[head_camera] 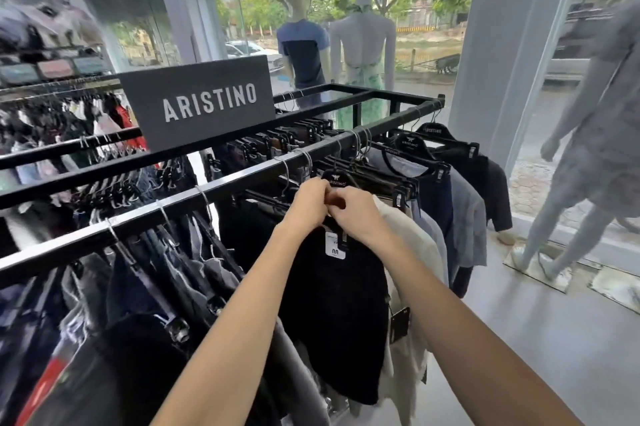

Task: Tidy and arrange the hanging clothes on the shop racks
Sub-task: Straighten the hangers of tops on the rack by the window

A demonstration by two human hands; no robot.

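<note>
A black garment [341, 318] hangs from a black Aristino hanger [335, 180] on the front rail of the black rack [194, 197]. Both hands meet at its collar, just under the hanger. My left hand [308, 205] pinches the collar from the left. My right hand [356, 214] pinches it from the right, fingers curled on the fabric. A white price tag [335, 245] dangles below them. Behind the black garment hang a cream shirt [415, 252], grey and navy shirts [460, 204] and a black shirt [491, 183].
Dark trousers and jeans [145, 287] crowd the rail to the left. An ARISTINO sign [204, 101] stands on the rack top. Mannequins [360, 44] face the window behind; a grey mannequin [585, 162] stands at the right on the pale floor [519, 321].
</note>
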